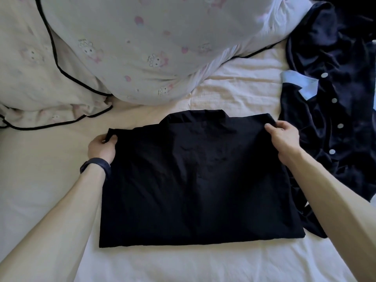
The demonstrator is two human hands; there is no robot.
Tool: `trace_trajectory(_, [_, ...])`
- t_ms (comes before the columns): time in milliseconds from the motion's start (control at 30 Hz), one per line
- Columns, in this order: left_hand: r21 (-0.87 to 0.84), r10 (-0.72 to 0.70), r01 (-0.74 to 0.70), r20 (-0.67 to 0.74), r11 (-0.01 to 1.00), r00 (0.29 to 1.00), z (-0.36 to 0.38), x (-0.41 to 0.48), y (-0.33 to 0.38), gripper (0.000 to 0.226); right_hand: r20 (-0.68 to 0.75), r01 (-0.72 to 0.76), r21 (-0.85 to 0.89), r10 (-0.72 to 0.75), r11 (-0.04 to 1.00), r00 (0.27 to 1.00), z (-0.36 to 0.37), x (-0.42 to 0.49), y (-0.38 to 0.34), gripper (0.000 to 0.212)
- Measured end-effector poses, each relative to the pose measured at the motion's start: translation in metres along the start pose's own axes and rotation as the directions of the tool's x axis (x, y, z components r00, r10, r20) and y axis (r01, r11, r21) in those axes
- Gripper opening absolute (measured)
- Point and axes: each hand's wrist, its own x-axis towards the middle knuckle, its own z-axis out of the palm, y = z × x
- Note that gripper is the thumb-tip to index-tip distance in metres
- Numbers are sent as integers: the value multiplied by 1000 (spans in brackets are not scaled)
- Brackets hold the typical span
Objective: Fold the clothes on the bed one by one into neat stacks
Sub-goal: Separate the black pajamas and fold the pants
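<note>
A black shirt lies flat in the middle of the bed, back side up, collar at its far edge, sides folded in to a rough rectangle. My left hand pinches the shirt's far left corner, thumb on top of the cloth. My right hand grips the far right corner, thumb on top of the cloth. A dark band sits on my left wrist.
A dark navy velvety garment with pale buttons and a light blue collar lies crumpled at the right, touching the black shirt's right edge. A big duvet with a cartoon print fills the far side. White sheet shows at left and front.
</note>
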Motion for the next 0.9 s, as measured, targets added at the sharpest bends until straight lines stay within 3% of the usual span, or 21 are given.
trace_trajectory(67, [-92,52,-58,-64,994,997,2,3,9,30,-93,68,-13,-69,998,993,7,8,-3,8])
trace_trajectory(200, [-235,96,-126,-135,964,986,11,7,25,27,-219,165,-59,-174,985,960,16,20,-8,10])
trace_trajectory(367, [-25,104,-105,-42,994,994,20,16,16,40,-233,90,-164,-127,982,964,18,24,-1,32])
trace_trajectory(467, [113,149,-137,-111,984,983,23,5,5,55,-268,65,-353,-167,934,949,14,0,11,51])
trace_trajectory(533, [357,363,-281,-187,891,913,25,-23,-11,64,-243,196,-527,-368,827,898,17,-32,28,56])
trace_trajectory(567, [454,511,-395,-164,798,844,31,-44,-21,65,-198,306,-572,-490,761,849,24,-53,39,55])
trace_trajectory(633, [507,692,-612,41,607,721,53,-99,-36,66,-44,488,-626,-652,609,757,47,-103,62,53])
trace_trajectory(733, [480,685,-798,442,365,580,96,-165,-48,68,278,606,-700,-638,377,718,85,-147,91,57])
trace_trajectory(800, [502,655,-830,547,241,521,116,-161,-53,64,384,602,-756,-568,259,727,91,-132,102,62])
trace_trajectory(900, [595,614,-765,513,249,599,122,-117,-54,64,369,508,-834,-467,216,803,71,-83,110,70])
